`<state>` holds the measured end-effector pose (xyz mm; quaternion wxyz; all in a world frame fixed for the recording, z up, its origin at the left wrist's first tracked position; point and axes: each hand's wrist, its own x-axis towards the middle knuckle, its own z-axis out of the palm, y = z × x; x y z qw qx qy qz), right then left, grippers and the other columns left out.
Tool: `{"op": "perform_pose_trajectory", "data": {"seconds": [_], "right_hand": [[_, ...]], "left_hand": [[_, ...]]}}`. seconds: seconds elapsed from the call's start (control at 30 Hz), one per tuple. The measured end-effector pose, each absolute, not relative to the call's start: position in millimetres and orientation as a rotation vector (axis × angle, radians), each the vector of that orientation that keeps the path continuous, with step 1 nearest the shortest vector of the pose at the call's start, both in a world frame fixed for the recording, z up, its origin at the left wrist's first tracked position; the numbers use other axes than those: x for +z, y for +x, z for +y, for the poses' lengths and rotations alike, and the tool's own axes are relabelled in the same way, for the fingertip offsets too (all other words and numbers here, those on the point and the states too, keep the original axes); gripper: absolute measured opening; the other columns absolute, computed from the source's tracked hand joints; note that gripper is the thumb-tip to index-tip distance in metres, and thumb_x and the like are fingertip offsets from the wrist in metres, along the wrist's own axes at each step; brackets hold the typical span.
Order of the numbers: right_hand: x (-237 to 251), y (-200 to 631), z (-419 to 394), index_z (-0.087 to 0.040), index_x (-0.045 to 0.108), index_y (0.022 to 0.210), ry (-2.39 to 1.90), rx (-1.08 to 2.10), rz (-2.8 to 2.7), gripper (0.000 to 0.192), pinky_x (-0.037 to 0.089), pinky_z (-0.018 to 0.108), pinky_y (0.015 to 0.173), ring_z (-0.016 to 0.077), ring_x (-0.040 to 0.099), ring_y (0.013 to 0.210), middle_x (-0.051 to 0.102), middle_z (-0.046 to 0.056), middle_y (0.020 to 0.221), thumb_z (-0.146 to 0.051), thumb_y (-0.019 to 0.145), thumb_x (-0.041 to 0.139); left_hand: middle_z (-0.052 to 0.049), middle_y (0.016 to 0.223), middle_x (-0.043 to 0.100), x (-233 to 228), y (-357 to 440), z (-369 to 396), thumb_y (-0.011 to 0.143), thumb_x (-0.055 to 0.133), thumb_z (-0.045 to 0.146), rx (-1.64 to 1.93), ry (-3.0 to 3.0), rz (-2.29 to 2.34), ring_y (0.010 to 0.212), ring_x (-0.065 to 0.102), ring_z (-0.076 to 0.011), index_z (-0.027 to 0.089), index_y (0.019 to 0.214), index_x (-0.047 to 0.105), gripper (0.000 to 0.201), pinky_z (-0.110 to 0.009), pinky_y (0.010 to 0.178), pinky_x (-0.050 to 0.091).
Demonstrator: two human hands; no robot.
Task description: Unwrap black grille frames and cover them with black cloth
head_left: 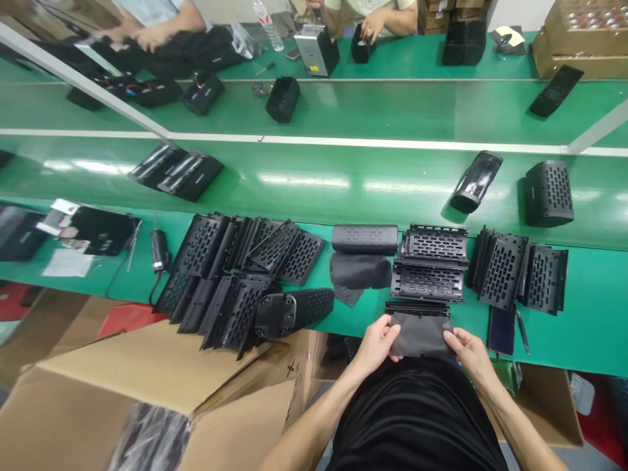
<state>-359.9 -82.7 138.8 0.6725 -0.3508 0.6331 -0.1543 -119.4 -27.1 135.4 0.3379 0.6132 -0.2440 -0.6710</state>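
With the left hand and right hand pinching the dark fabric sheet over a perforated grille, keep it taut and square

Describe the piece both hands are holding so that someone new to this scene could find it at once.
Start at the near edge of the green workbench, in front of the person's black shirt. There the left hand and right hand pinch the two ends of a dark grey fabric-covered panel. Unlike the perforated black grilles stacked behind it, its face is smooth cloth without slots.
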Motion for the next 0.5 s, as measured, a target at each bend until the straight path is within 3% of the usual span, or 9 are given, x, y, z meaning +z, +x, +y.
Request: {"op": "perform_pose_trajectory", "data": {"seconds": [0.13, 0.5], "right_hand": [[131.7, -363.2, -80.8, -0.017, 0.06, 0.076, -0.793, -0.349, 1.41, 0.063, 0.039, 0.024, 0.057, 0.0143, 0.049, 0.063, 0.06, 0.002, 0.071, -0.077, 0.064, 0.078], [135.5, -362.4, -82.8, -0.019, 0.055, 0.071, -0.831, -0.328, 1.429, 0.062, 0.035, 0.024, 0.054, 0.0139, 0.044, 0.059, 0.054, 0.0, 0.064, -0.078, 0.066, 0.073]], "left_hand": [[0.0, 0.059, 0.066, 128.3, -119.6, -23.3, 0.089, 0.058, 0.063, -1.718, 1.645, -0.719, 0.049, 0.067, -0.0177, 0.018, 0.091, 0.052, 0.045, -0.022, 0.044, 0.051], [0.002, 0.056, 0.063, 124.5, -118.3, -21.3, 0.09, 0.057, 0.065, -1.711, 1.61, -0.705, 0.048, 0.065, -0.0163, 0.019, 0.088, 0.05, 0.046, -0.023, 0.045, 0.049]]}}
